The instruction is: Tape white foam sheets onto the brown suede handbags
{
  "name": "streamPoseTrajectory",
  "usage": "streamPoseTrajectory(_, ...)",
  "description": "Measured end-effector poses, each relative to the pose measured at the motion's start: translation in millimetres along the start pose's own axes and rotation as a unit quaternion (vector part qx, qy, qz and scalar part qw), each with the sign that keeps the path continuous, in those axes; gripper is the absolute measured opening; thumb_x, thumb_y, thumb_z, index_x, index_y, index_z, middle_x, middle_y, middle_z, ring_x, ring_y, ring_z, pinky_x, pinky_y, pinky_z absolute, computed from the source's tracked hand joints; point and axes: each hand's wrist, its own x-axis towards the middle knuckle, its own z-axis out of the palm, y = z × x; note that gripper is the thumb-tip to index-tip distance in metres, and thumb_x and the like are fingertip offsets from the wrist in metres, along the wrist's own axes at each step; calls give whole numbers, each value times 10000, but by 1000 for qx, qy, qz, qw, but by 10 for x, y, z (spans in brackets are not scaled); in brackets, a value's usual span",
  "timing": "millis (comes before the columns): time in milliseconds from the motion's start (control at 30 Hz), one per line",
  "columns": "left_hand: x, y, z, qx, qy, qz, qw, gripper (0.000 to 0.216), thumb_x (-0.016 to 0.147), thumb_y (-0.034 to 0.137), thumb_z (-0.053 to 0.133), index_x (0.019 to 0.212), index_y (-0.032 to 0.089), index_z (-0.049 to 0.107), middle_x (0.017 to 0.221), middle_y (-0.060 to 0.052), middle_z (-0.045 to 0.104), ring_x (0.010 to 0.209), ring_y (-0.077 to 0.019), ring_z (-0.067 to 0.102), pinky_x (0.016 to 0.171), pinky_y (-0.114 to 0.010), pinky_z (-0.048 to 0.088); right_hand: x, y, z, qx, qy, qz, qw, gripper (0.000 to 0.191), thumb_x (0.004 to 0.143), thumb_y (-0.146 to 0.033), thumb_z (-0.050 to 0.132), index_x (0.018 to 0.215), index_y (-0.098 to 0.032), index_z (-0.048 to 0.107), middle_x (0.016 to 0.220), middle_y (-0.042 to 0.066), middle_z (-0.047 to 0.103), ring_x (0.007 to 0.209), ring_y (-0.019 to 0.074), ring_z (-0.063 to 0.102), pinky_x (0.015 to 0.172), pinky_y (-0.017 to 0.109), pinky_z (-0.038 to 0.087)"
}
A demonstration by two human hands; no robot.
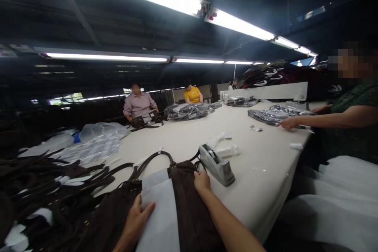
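Note:
A dark brown handbag (189,204) lies flat on the table in front of me, its straps pointing away. A white sheet of paper (161,216) covers its middle. My left hand (136,218) rests on the sheet's left edge, fingers closed onto the paper with the thumb on top. My right hand (202,181) grips the bag's top right corner with curled fingers, close to a grey tape dispenser (217,164).
A heap of brown bags with straps (44,193) fills the left. Clear plastic bags (94,141) lie beyond it. A person's arm (325,120) reaches onto wrapped bags (274,115) at right. Two seated people (138,104) work at the far end of the beige table (260,189).

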Motion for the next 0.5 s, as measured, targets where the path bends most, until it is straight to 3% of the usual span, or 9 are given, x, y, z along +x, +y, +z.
streamPoseTrajectory(100, 11, -51, -7, -4, -1, 14, 1000, 525, 630, 307, 786, 1086, 188, 555, 910, -67, 733, 795, -253, 711, 588, -280, 570, -30, -56, 59, -75, 55, -66, 993, 424, 905, -116, 409, 1315, -151, 507, 1097, 174, 666, 998, 261, 650, 795, 339, 485)
streamPoseTrajectory(200, 16, -71, -10, -2, 2, 17, 1000, 567, 622, 346, 776, 1107, 179, 532, 921, -76, 732, 801, -263, 710, 601, -296, 571, -26, -84, 151, -198, 113, -251, 941, 565, 865, 2, 328, 1373, -199, 474, 1343, 161, 539, 1223, 249, 525, 952, 376, 433)
streamPoseTrajectory(267, 10, -64, -7, 4, 6, 15, 1000, 595, 605, 358, 776, 1107, 170, 517, 887, -76, 733, 786, -267, 709, 605, -304, 570, -9, -72, 200, -241, 86, -322, 911, 588, 839, 52, 291, 1359, -133, 494, 1414, 164, 476, 1317, 233, 433, 1021, 360, 392)
streamPoseTrajectory(400, -23, -18, 16, 19, 9, 0, 1000, 570, 674, 301, 704, 1162, 156, 447, 808, -73, 729, 683, -237, 701, 588, -312, 559, 11, -24, 174, -272, 14, -244, 931, 537, 822, 51, 326, 1342, 45, 460, 1277, 276, 560, 1134, 271, 593, 898, 350, 477)
streamPoseTrajectory(500, -39, 14, 41, 37, 19, -9, 999, 596, 716, 251, 659, 1244, 165, 395, 818, -66, 724, 669, -212, 694, 596, -304, 550, -36, -40, 94, -280, 21, -234, 931, 481, 866, 6, 329, 1322, 60, 474, 1262, 296, 557, 1185, 299, 546, 973, 392, 424)
